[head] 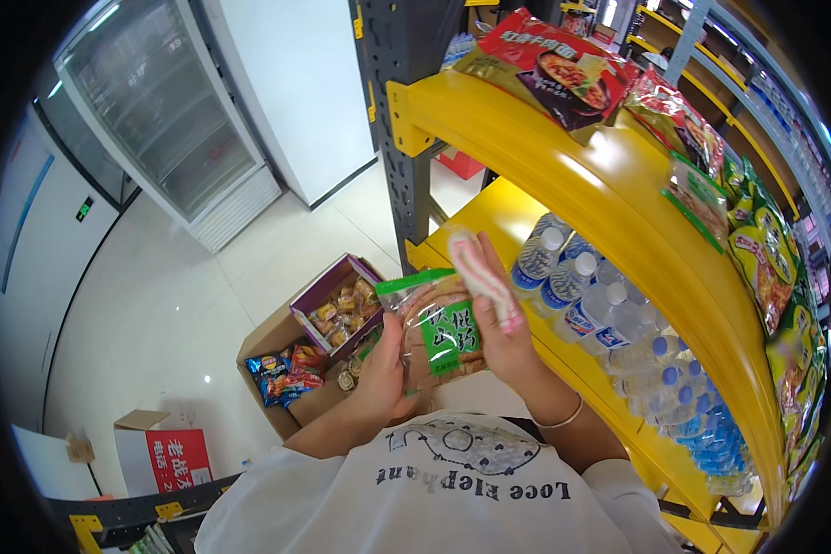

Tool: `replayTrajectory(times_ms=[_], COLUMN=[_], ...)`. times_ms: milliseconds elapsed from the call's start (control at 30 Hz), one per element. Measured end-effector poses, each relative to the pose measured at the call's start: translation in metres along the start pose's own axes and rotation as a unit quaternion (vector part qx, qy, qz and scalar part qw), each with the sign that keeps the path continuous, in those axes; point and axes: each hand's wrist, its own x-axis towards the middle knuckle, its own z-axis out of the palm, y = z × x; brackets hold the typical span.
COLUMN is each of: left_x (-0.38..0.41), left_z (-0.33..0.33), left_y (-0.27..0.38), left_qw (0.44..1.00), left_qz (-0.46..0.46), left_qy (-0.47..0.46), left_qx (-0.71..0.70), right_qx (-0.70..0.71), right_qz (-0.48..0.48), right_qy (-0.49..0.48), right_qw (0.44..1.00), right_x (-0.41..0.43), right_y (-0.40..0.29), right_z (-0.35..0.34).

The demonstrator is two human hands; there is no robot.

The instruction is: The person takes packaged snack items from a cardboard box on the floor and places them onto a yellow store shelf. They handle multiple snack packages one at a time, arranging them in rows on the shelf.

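Observation:
In front of my chest is a clear plastic food packet [443, 325] with a green top edge and a green printed label. Flat, round, brownish food shows through the film. My left hand [386, 363] grips its left edge, thumb on the front. My right hand [507, 346] is at the packet's right side and holds a folded pink-and-white strip [483, 280], perhaps cloth. Part of the right fingers is hidden behind this strip. Below and left of the packet stands an open cardboard box [266, 332] with snack bags [291, 374] and a purple-edged carton [301, 315] of small wrapped snacks.
On the right, a yellow metal shelf [568, 170] carries red instant noodle packs [554, 69], a similar green packet [698, 201] and green noodle packs [769, 263]. Bottled water [575, 277] fills the level below. A glass-door refrigerator [166, 104] and a red-and-white carton [163, 457] stand left.

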Motion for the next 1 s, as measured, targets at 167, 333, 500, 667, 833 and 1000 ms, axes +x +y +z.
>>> replayTrajectory(times_ms=[167, 333, 500, 667, 833, 1000], left_x=[0.022, 0.029, 0.036, 0.040, 0.054, 0.062], left_z=[0.018, 0.027, 0.065, 0.071, 0.067, 0.072], left_y=[0.006, 0.003, -0.015, -0.028, -0.037, -0.034], left_qw=[0.993, 0.954, 0.988, 0.983, 0.969, 0.974], left_qz=[0.013, -0.162, 0.031, 0.054, 0.060, 0.003], left_qy=[-0.121, -0.157, -0.148, -0.152, -0.131, -0.193], left_qx=[-0.005, -0.195, -0.033, 0.081, 0.201, 0.118], right_qx=[-0.208, -0.528, -0.285, 0.080, -0.282, -0.077], right_qz=[-0.153, -0.273, -0.081, 0.090, -0.039, 0.023], right_qy=[0.013, -0.048, 0.131, 0.179, 0.164, 0.299], right_qw=[0.966, 0.803, 0.946, 0.976, 0.945, 0.951], right_x=[-0.015, -0.037, -0.044, -0.063, -0.074, -0.097], right_y=[-0.024, -0.030, -0.043, -0.066, -0.066, -0.089], right_z=[-0.013, -0.017, -0.053, -0.052, -0.065, -0.080])
